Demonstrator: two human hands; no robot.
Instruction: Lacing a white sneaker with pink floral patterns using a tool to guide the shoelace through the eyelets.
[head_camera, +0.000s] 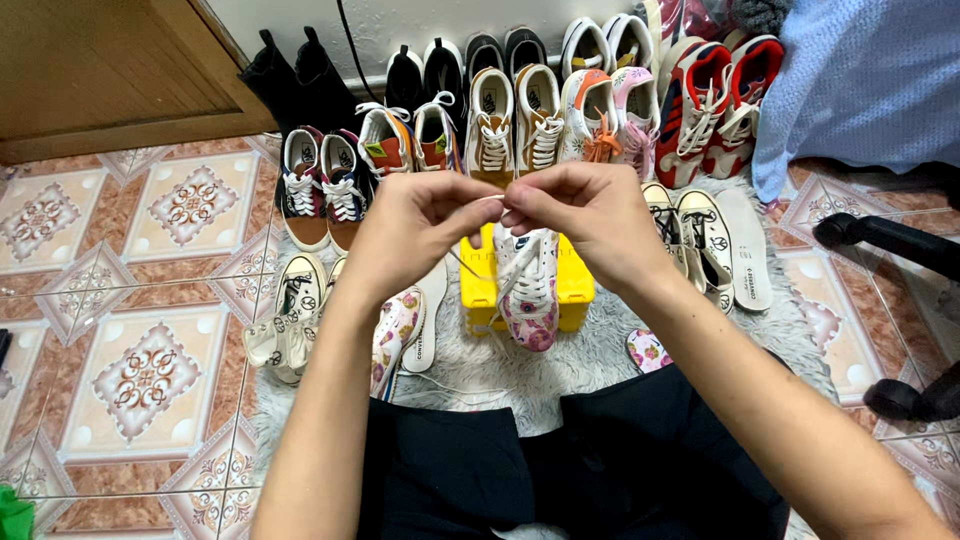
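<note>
1. Clearly, in the head view, both hands meet above the middle of the scene: the left hand (405, 235) and the right hand (590, 215) each pinch a thin white shoelace (492, 200) between thumb and fingertips, so both grips are closed on the lace, not on the shoe.
2. The lace runs down to a white low-top sneaker with a pink floral toe (527, 285), which stands toe-near on a bright yellow plastic box (575, 290) resting on a grey shaggy rug (600, 350).
3. To handle this step well, I judge that the lace ends should be kept taut and level, drawn evenly from both sides so the eyelet rows close straight; the pinch should sit close to the lace tips for control.
4. The sneaker should stay centred on the box, since a sideways pull could tip it off.
5. The sneaker's upper looks pale canvas, its lacing crossed loosely down the front, its toe patterned in pink flowers.
6. Its matching floral sneaker (398, 330) lies left of the box, beside a loose white insole (430, 320).
7. Farther off, rows of assorted sneakers (540, 125) line the wall.
</note>
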